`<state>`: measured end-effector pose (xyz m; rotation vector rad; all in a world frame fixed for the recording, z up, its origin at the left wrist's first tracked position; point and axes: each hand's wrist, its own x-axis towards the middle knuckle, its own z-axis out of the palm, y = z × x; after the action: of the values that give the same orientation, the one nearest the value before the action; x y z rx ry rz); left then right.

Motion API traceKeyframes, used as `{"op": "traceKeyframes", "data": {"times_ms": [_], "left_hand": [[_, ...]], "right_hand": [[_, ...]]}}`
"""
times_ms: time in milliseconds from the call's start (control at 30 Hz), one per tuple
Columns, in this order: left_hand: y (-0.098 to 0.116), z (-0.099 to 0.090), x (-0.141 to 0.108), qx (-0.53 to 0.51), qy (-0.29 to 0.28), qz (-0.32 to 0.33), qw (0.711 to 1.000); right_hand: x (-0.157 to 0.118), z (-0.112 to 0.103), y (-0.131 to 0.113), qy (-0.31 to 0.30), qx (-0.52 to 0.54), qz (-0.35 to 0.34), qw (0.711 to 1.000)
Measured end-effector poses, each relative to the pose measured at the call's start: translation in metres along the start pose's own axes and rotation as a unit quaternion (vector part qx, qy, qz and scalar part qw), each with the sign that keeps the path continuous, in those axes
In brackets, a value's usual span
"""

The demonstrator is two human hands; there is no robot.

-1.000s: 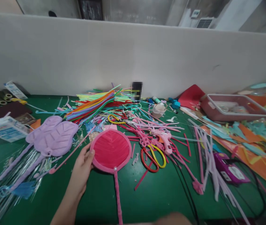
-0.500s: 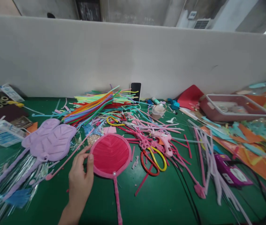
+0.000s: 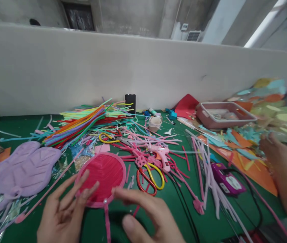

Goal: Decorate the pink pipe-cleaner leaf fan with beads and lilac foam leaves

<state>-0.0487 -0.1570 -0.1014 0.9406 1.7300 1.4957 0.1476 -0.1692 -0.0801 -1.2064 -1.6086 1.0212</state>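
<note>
A round red fan with a pink rim (image 3: 105, 168) lies on the green table, its pink wrapped handle pointing toward me and a small pearl where handle and rim meet. Over the fan's left side is my left hand (image 3: 66, 209), fingers spread. To the right of the handle my right hand (image 3: 148, 212) has thumb and forefinger apart, the forefinger tip by the rim near the pearl. Neither hand appears to grip anything. Scissors with red and yellow handles (image 3: 147, 189) and a pink glue gun (image 3: 162, 157) lie just beyond my right hand.
Lilac leaf-shaped fans (image 3: 27, 168) lie at left. Colourful pipe cleaners (image 3: 82, 126) are heaped behind. A phone (image 3: 130, 104) leans against the partition. At right are a pink bin (image 3: 226, 118), a purple device (image 3: 228, 179), orange sheets and another person's hand (image 3: 282, 162).
The view has turned rightward. My right hand has come in beside the fan handle. My left hand has moved over the fan with its fingers spread. Another person's hand has appeared at right.
</note>
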Motion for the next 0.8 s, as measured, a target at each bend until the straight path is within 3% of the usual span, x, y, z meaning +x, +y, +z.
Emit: {"op": "traceKeyframes", "data": {"times_ms": [100,200,300,367,467,567,667,800], "left_hand": [[0.004,0.005,-0.01,-0.012,-0.066,-0.002,0.998],[-0.005,0.006,0.004,0.083,-0.118,0.053,0.988],[-0.022,0.008,0.032,0.251,-0.129,0.201,0.938],[-0.037,0.014,0.05,0.336,-0.145,0.242,0.899],[-0.057,0.024,0.062,0.437,-0.158,0.249,0.85],[-0.065,0.033,0.06,0.476,-0.157,0.243,0.831],[-0.057,0.04,0.052,0.498,-0.119,0.258,0.819],[-0.044,0.051,0.045,0.531,-0.079,0.316,0.782]], "right_hand": [[0.016,0.019,0.002,-0.07,0.003,0.004,0.998],[0.021,0.026,0.012,-0.121,0.001,0.02,0.992],[0.02,0.03,0.023,-0.15,-0.005,0.046,0.988],[0.019,0.032,0.032,-0.158,-0.016,0.07,0.985],[0.015,0.038,0.043,-0.147,-0.034,0.139,0.979],[0.011,0.044,0.051,-0.11,0.031,0.191,0.975],[0.008,0.05,0.053,-0.072,0.136,0.193,0.969],[0.008,0.053,0.054,-0.059,0.188,0.204,0.959]]}}
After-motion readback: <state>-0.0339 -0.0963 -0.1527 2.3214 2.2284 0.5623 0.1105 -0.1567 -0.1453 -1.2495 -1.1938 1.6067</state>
